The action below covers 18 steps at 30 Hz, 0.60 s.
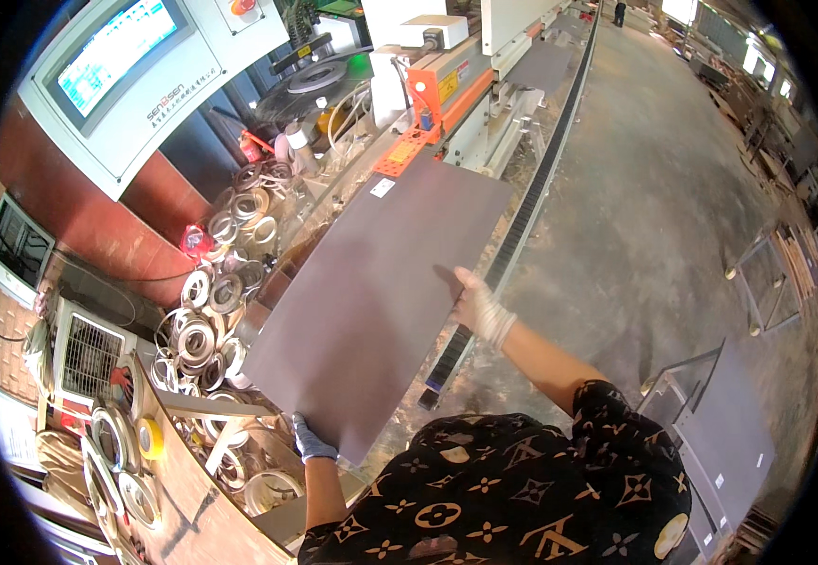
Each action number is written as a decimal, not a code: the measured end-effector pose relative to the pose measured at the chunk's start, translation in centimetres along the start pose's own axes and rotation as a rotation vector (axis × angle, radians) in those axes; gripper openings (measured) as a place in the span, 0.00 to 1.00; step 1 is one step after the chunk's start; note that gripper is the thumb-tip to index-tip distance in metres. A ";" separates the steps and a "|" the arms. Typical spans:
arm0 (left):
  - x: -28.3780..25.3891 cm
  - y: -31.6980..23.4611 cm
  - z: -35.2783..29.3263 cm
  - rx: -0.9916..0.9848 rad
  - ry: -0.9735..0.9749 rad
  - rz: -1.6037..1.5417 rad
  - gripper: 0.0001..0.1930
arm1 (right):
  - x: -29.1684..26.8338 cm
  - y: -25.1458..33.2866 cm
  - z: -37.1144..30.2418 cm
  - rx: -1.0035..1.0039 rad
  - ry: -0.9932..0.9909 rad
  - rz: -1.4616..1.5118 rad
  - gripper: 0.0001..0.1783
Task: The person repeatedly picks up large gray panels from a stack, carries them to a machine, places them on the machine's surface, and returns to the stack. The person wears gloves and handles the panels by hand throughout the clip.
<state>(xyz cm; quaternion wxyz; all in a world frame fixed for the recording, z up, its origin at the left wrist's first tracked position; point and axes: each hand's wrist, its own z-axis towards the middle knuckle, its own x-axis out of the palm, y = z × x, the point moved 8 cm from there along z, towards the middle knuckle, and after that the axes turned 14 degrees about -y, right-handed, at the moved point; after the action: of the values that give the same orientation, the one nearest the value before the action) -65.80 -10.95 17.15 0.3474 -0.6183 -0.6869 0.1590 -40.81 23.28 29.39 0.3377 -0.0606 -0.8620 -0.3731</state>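
Note:
A large flat grey-brown panel [380, 282] lies in front of me, its far end against the orange guide [409, 151] of a long machine. A small white label [382, 187] sticks to its far left corner. My right hand [480, 309], in a pale glove, grips the panel's right edge with the thumb on top; the fingers underneath are hidden. At the near end, my left hand [313, 441], in a grey-blue glove, is closed on the edge by the near left corner. Most of its fingers are out of sight.
A roller track [541, 179] runs along the machine's right side. Many edging-tape coils [197, 339] are heaped at left, below a control cabinet [117, 85] with a lit screen. A wooden board [192, 480] holds a yellow tape roll [150, 439]. More panels [729, 424] lean at right.

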 end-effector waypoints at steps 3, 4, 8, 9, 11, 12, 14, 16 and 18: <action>0.2 0.4 0.5 -0.033 -0.020 -0.003 0.29 | -0.4 0.1 0.6 0.039 -0.031 0.002 0.31; 0.4 0.5 0.4 -0.043 -0.012 0.001 0.29 | -0.5 0.1 1.1 0.022 -0.005 0.007 0.31; 2.4 0.3 -1.7 -0.045 0.019 -0.025 0.28 | -0.9 0.6 2.1 0.016 0.025 0.021 0.30; 2.5 0.4 -1.6 -0.029 -0.003 -0.008 0.28 | -0.8 0.8 2.2 0.034 0.015 0.023 0.30; 3.2 0.7 -1.1 0.003 -0.039 0.034 0.28 | -0.8 1.7 2.6 0.028 0.049 0.035 0.30; 3.9 1.0 -1.0 -0.003 -0.046 0.044 0.29 | -0.8 2.5 2.6 0.019 0.062 0.044 0.31; 6.0 2.0 -0.4 -0.020 -0.045 0.084 0.30 | -0.2 4.6 2.1 -0.041 0.085 -0.022 0.33; 8.3 2.7 0.3 -0.021 -0.010 0.137 0.29 | -0.2 6.4 2.3 -0.092 0.099 -0.081 0.37; 11.1 3.1 1.0 -0.015 0.062 0.179 0.29 | -0.7 7.9 3.9 -0.195 0.143 -0.126 0.45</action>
<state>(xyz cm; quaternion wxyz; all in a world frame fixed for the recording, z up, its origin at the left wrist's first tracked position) -64.07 0.53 17.54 0.3482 -0.6844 -0.6189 0.1652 -39.52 31.73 31.80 0.3668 -0.0120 -0.7975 -0.4789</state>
